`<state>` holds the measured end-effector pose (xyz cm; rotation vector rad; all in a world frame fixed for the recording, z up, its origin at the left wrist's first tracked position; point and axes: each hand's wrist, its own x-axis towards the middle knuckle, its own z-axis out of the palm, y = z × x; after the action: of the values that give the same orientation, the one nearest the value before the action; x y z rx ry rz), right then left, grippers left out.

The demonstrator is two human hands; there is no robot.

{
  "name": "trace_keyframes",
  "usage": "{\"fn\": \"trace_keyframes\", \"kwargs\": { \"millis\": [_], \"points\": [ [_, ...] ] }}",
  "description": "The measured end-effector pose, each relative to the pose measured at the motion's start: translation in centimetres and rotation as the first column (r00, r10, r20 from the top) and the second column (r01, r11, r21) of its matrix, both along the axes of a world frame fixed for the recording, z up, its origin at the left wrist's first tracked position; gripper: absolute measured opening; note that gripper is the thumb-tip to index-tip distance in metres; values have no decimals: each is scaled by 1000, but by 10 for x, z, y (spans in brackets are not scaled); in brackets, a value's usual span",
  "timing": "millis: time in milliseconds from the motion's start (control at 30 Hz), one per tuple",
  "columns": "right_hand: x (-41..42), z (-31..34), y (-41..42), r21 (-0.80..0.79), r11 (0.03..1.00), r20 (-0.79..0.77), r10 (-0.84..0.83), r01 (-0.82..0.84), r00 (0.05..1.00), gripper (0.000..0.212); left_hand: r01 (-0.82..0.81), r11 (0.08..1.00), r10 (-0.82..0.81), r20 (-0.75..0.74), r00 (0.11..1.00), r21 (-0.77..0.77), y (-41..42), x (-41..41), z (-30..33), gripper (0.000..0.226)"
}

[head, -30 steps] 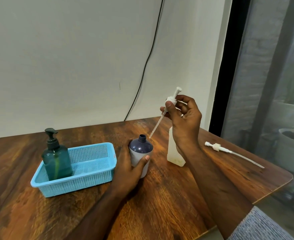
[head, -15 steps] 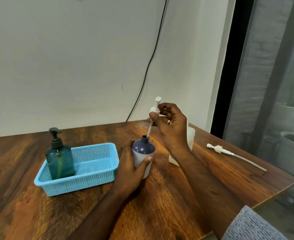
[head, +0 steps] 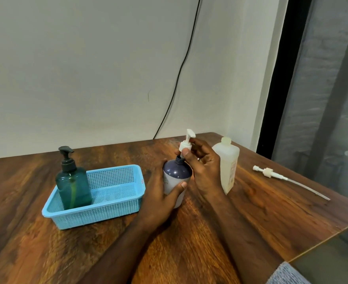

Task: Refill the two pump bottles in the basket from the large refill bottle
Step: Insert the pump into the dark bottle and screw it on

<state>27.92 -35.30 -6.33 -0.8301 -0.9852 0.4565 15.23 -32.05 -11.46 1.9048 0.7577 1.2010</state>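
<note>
A dark blue and white pump bottle [head: 176, 174] stands on the wooden table [head: 251, 218], and my left hand [head: 158, 199] grips its body. My right hand [head: 204, 167] pinches the white pump head [head: 186, 143], whose collar sits just above the bottle's neck with the tube down inside. The large translucent refill bottle [head: 227, 165] stands uncapped right behind my right hand. A teal pump bottle [head: 72, 181] with a black pump stands in the left end of the light blue basket [head: 115, 210].
A second white pump with a long tube [head: 279, 178] lies on the table at the right. The table's right edge [head: 323, 240] drops off near a glass door. A black cable [head: 181, 66] runs down the wall behind.
My right hand has lowered the white pump, sliding its tube into the blue bottle until the collar nears the neck. The refill bottle has come into view from behind the hand.
</note>
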Motion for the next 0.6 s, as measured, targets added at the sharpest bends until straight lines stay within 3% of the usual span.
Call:
{"fn": "trace_keyframes", "kwargs": {
  "millis": [367, 600],
  "points": [
    [3, 2, -3, 27, 998, -34, 51, -50, 998, 30, 15, 1000, -15, -34, 999, 0, 0, 1, 3, 78],
    [8, -8, 0, -49, 999, 119, 11, -5, 993, 29, 31, 999, -31, -4, 1000, -11, 4, 0, 0, 80]
  ]
}}
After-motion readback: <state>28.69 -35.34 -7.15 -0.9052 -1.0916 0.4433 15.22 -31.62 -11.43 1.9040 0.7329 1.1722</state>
